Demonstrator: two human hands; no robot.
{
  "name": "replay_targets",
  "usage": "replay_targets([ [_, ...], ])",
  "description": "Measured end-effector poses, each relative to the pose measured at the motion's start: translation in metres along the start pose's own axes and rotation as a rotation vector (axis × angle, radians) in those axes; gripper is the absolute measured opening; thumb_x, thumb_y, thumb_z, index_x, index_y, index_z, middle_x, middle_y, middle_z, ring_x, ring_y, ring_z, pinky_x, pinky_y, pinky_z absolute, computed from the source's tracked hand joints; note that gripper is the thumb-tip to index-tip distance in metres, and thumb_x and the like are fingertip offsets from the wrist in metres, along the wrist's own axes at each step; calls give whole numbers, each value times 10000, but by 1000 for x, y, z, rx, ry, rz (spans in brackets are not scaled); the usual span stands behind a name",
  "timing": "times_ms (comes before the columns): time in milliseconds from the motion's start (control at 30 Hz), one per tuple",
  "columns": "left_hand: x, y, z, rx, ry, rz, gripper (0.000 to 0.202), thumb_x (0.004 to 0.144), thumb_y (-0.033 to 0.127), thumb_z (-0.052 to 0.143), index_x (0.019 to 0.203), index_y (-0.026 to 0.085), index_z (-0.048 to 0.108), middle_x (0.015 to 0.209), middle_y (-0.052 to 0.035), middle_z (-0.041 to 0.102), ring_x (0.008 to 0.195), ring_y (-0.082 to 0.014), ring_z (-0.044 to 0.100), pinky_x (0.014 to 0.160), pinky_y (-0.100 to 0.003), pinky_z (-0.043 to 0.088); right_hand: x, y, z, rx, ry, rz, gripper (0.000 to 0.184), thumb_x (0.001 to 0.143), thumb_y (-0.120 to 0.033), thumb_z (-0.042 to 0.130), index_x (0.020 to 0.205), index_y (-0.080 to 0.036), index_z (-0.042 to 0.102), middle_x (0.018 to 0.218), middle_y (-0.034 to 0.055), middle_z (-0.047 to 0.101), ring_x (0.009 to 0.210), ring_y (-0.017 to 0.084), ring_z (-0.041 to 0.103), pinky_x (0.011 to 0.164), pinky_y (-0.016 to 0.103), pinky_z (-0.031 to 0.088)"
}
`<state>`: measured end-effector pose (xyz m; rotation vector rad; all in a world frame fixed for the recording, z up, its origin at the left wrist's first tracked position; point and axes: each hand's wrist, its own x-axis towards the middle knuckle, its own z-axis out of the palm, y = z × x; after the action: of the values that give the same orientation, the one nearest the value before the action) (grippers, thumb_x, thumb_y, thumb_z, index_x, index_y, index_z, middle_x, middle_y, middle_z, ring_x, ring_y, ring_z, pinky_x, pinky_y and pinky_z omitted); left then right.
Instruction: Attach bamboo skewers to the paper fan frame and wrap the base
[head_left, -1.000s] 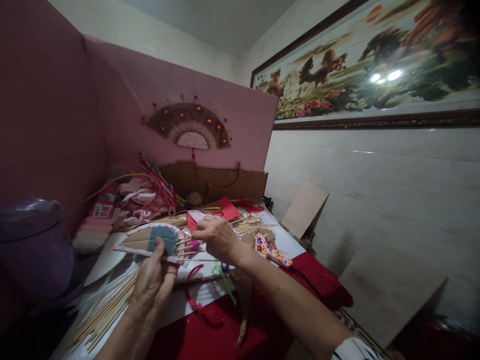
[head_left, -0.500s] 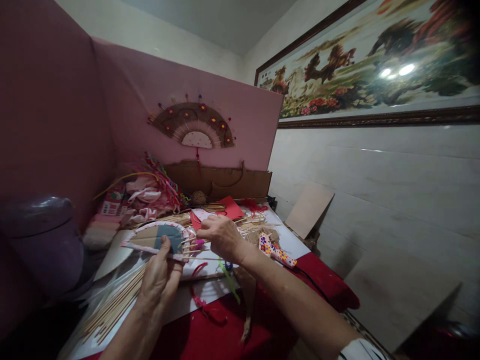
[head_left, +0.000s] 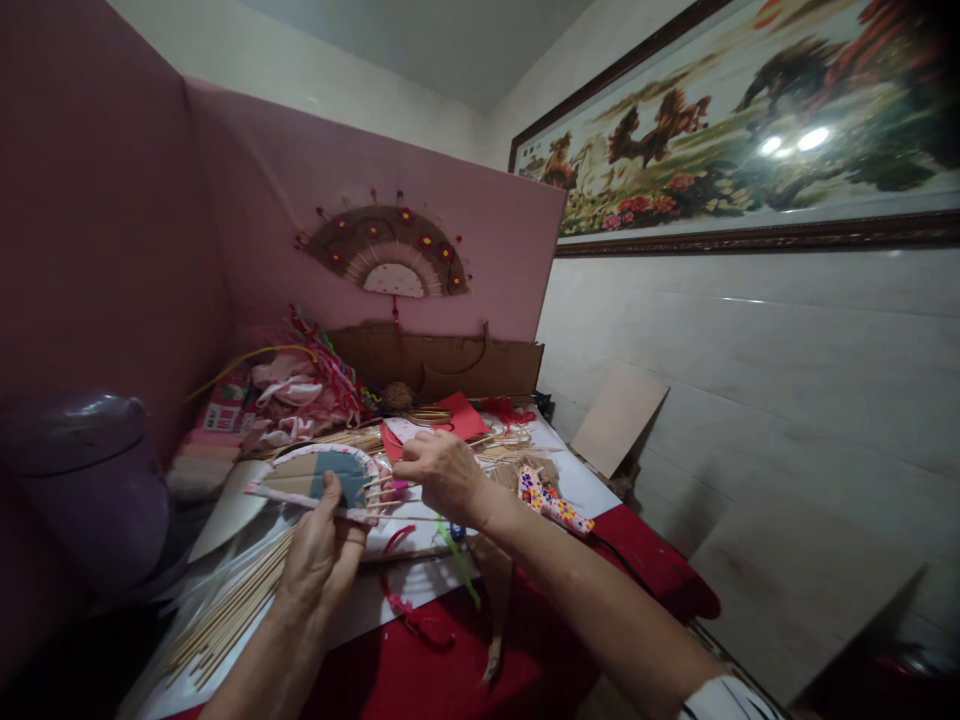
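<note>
Head view: hands (head_left: 319, 548), cluttered table (head_left: 660, 570) beside pale wall (head_left: 787, 370)

Left hand (head_left: 319, 545) thumb uppermost; right hand (head_left: 444, 476) angled inward, its fingers (head_left: 410, 464) apparently pinched.

Cardboard (head_left: 281, 480) sits in the left grip (head_left: 322, 535), left of the right grip (head_left: 446, 475). On the worktop (head_left: 352, 605), sticks (head_left: 232, 605) lie left of the left grip, paper (head_left: 466, 416) behind the right; behind both, a fan (head_left: 390, 240) is on a panel (head_left: 510, 240).
</note>
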<state>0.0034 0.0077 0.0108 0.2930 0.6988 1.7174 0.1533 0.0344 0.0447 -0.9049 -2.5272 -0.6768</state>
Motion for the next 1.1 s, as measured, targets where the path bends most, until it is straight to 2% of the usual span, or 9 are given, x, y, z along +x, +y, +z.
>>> replay_targets([
  [500,2,-2,-2,-9,11,-28,177,866,144,478,890,142,653,713,-39,692,650,-133,657,634,-260,569,-2,0,-2,20,-58,10,155,799,-132,545,868,-229,644,813,38,601,758,175,474,586,289,272],
  [600,1,-2,-1,-6,3,-46,154,849,118,498,837,128,651,700,-36,685,622,-129,651,606,-248,565,-3,0,-1,13,-65,20,162,803,-128,532,863,-228,645,812,39,599,747,172,469,584,289,270],
  [700,1,-3,-2,38,-57,-115,125,780,17,542,751,89,640,683,-50,679,579,-116,637,574,-209,547,-3,0,-1,11,-44,18,184,813,-128,517,885,-240,642,796,36,598,738,173,465,587,289,263],
  [800,2,-4,-5,65,-86,-122,165,709,-61,541,658,77,615,614,-43,654,545,-111,624,531,-180,524,-3,0,-1,5,-42,10,167,819,-136,515,867,-235,641,794,38,599,722,172,460,580,287,250],
  [967,5,-6,-7,80,-28,-88,222,652,-102,513,574,93,586,519,-8,614,477,-81,578,486,-153,503,-3,-1,-3,2,-34,-1,137,840,-173,512,833,-229,637,779,38,595,718,175,454,566,286,233],
  [1100,6,-6,-6,97,-17,-88,213,650,-89,517,559,95,576,514,-14,612,482,-95,582,490,-180,512,-3,-2,-5,15,-44,-2,153,856,-189,497,864,-239,641,791,44,595,725,175,453,579,279,249],
])
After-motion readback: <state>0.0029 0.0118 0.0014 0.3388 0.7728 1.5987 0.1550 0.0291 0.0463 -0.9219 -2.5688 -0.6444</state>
